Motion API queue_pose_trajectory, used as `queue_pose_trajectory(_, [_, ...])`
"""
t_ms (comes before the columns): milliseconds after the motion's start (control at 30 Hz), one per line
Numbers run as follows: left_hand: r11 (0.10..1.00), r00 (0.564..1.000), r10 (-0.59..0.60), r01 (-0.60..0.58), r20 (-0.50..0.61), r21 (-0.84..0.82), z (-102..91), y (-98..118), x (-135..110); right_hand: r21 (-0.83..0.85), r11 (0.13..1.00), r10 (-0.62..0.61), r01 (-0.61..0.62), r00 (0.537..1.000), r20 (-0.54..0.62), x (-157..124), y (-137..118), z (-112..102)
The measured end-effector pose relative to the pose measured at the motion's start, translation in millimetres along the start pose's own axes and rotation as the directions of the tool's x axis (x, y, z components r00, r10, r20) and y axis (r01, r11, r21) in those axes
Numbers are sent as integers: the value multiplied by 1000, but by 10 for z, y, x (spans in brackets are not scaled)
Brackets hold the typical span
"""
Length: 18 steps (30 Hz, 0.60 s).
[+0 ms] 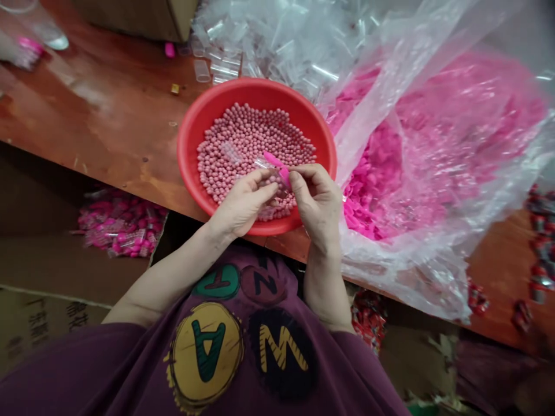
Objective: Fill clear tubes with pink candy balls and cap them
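Over the red bowl of small pink balls, both hands meet near its front rim. Between thumb and fingers, my left hand grips a short clear plastic tube. My right hand pinches a bright pink plastic piece, long and narrow at one end, right beside the tube. Whether the pink piece touches the tube I cannot tell, as fingers hide part of both. Another clear tube lies on the balls.
Right of the bowl, a clear plastic bag holds many pink pieces. Clear tubes heap behind it. A cardboard box stands at the back left. Below the table edge, filled pink items lie in a carton. Another person's hand is far left.
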<state>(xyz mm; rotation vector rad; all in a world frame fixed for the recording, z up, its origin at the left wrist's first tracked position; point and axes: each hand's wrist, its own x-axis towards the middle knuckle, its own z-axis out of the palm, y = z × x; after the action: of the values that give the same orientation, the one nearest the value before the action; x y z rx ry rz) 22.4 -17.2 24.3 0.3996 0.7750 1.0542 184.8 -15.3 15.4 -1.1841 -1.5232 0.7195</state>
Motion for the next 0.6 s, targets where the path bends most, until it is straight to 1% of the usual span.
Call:
queue_pose_trajectory(67, [1000, 1000, -5, 5, -28, -7, 15, 23, -7, -75, 996, -53, 56, 998, 38, 3, -8, -5])
queue_pose_trajectory(133, [1000, 999, -18, 17, -30, -7, 25, 35, -15, -99, 991, -84, 90, 994, 65, -6, 1, -41])
queue_pose_trajectory(233, [999, 1000, -20, 21, -14, 37, 34, 33, -22, -100, 992, -78, 81, 997, 28, -28, 37, -49])
queue_pose_trajectory(333, [998, 999, 6, -4, -33, 61, 47, 16, -21, -112, 989, -100, 99, 995, -9, -52, 75, 15])
queue_pose_trajectory(500, [1000, 995, -1, 3, -104, 20, 64, 7, -11, -224, 946, -243, 236, 970, -4, -131, 74, 131])
queue_pose_trajectory(600, [1000, 994, -14, 13, -110, -4, 50, 13, 1, -290, 924, -262, 249, 965, -6, -199, 55, 187])
